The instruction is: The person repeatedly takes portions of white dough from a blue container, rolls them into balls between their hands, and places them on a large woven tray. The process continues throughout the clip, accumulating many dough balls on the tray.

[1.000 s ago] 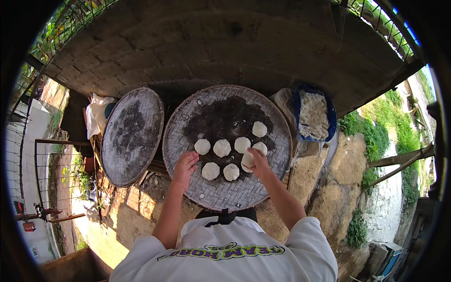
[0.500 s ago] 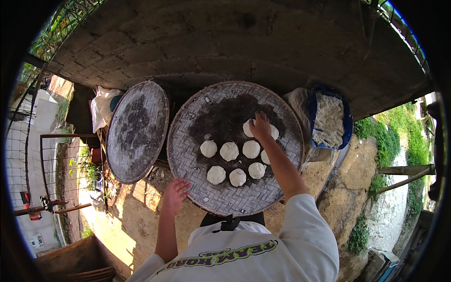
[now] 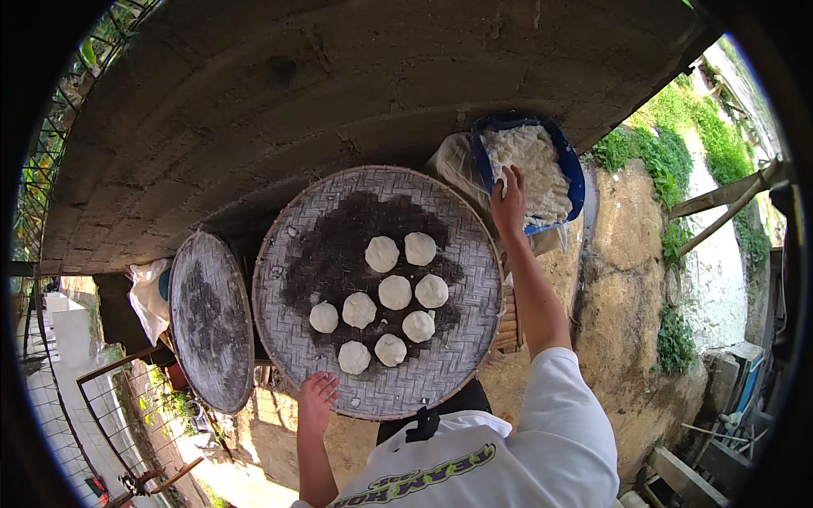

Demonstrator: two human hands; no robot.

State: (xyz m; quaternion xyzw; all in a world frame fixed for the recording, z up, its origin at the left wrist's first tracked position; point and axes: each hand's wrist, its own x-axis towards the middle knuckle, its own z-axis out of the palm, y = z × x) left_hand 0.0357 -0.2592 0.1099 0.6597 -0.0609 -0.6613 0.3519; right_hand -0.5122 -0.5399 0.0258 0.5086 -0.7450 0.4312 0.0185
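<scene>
Several white balls of dough (image 3: 395, 293) lie on the dark middle of a large round woven bamboo tray (image 3: 284, 216) in front of me. My right hand (image 3: 509, 205) has its fingers apart at the near-left edge of a blue tub (image 3: 576, 179), reaching toward the crumbly white dough (image 3: 542, 161) inside. Whether the fingertips touch that dough I cannot tell. By the tray's lower-left rim is my left hand (image 3: 318, 398), its fingers apart and slightly curved, with nothing in it.
A second woven tray (image 3: 212, 322) leans at the left, beside a white sack (image 3: 150, 296). Clear plastic (image 3: 457, 165) hangs around the blue tub. A block wall (image 3: 339, 85) rises behind everything. Wire fencing (image 3: 127, 415) stands at the far left.
My right hand has left the dough balls at the back of the tray and moved right to the blue tub. The view has turned to the right. My left hand stays near the tray's rim.
</scene>
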